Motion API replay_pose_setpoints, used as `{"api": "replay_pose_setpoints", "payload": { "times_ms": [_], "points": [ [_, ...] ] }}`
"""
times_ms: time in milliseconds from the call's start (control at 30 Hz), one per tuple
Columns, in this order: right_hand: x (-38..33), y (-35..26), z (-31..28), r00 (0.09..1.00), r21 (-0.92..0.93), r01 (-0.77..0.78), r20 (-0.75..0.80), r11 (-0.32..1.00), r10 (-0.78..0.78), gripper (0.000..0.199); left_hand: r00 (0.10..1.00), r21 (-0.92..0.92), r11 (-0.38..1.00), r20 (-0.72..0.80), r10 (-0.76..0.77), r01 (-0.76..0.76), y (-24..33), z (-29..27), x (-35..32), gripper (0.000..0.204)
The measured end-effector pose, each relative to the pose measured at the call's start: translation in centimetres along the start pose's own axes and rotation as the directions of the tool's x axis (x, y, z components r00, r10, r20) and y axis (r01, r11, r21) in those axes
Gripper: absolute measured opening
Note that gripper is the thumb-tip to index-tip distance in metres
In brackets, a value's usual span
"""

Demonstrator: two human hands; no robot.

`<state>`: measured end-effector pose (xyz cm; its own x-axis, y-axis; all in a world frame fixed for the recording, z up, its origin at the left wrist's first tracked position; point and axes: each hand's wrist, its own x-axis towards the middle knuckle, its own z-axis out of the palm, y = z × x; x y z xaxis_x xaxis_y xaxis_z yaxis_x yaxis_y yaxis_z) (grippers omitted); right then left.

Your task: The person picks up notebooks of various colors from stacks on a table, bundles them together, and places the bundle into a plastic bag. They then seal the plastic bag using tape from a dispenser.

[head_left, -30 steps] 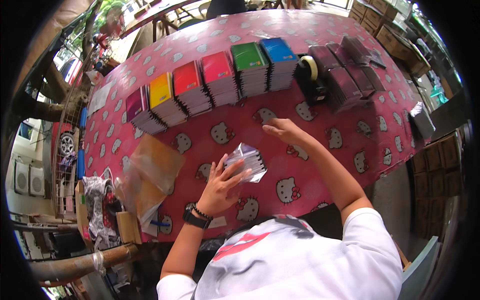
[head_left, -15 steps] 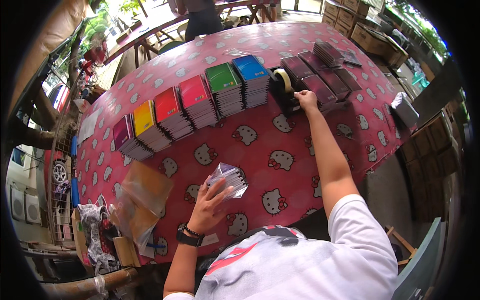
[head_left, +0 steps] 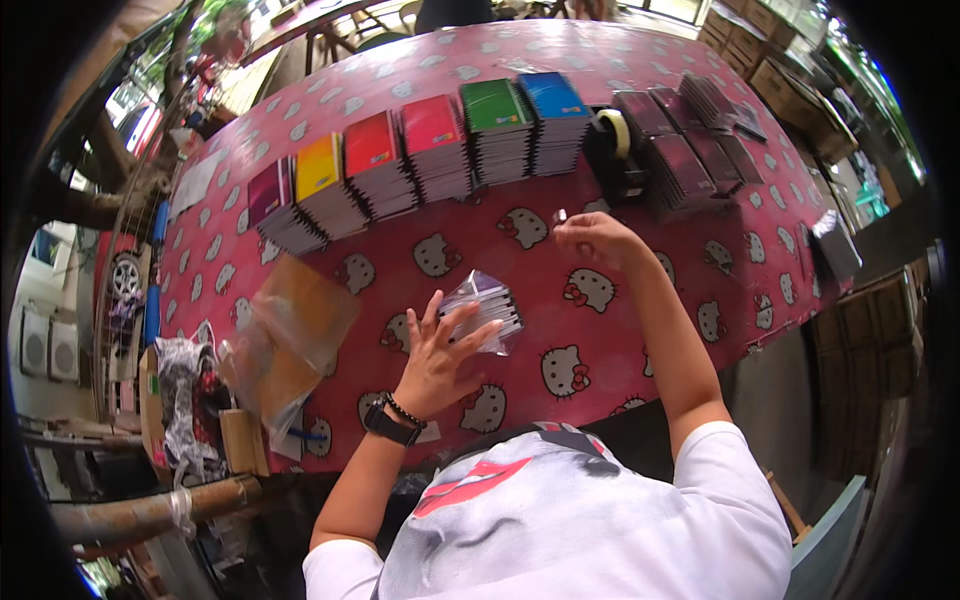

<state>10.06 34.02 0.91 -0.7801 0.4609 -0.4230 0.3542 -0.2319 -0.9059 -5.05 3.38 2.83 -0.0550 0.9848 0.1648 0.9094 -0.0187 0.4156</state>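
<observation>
A small stack of spiral notebooks in a clear plastic bag (head_left: 490, 305) lies on the table in front of me. My left hand (head_left: 440, 350) rests against its left side with fingers spread, touching the plastic. My right hand (head_left: 598, 238) is raised to the right of the bag, thumb and fingers pinched on a short piece of clear tape (head_left: 560, 215). Farther off stands a black tape dispenser (head_left: 615, 170) with a roll of tape (head_left: 613, 132) in it.
A row of notebook stacks, from a purple one (head_left: 270, 195) to a blue one (head_left: 555, 100), crosses the table. Dark wrapped notebook packs (head_left: 685, 165) sit beside the dispenser. Plastic bags (head_left: 295, 315) lie at left, near a cardboard box (head_left: 245, 440). Cartons (head_left: 860, 335) stand right of the table.
My right hand has come away from the tape dispenser, toward me and leftward, with a piece of tape. My left hand stays at the bagged notebooks. The view has shifted.
</observation>
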Motion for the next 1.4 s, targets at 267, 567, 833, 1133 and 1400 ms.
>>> {"api": "replay_pose_setpoints", "payload": {
  "times_ms": [267,567,833,1133,1400],
  "points": [
    [-3.5,-5.2,11.2,0.917,-0.468,0.281,0.388,0.838,-0.09,0.031,0.986,0.043,0.999,0.165,-0.005,-0.002,-0.4,-1.0,0.1,0.088],
    [-5.5,-6.2,9.3,1.0,-0.98,0.01,0.011,0.199,0.001,0.056,0.999,0.063,0.998,-0.034,-0.005,0.007,0.0,-0.9,-0.2,0.085],
    [-2.5,-0.6,10.2,0.923,-0.168,0.365,0.191,0.916,-0.333,0.02,0.868,-0.697,0.705,-0.263,-0.422,0.132,-2.5,0.8,0.7,0.057],
    [-2.6,-0.2,9.4,0.793,0.044,0.475,0.411,0.879,-0.449,0.064,0.958,-0.952,0.29,0.012,-0.288,0.099,-3.7,-0.1,3.3,0.055],
    [-6.3,2.1,12.3,0.474,-0.605,0.777,0.382,0.173,-0.793,0.044,0.899,-0.132,0.989,-0.438,0.008,-0.074,-1.4,1.7,0.4,0.051]
  ]
}}
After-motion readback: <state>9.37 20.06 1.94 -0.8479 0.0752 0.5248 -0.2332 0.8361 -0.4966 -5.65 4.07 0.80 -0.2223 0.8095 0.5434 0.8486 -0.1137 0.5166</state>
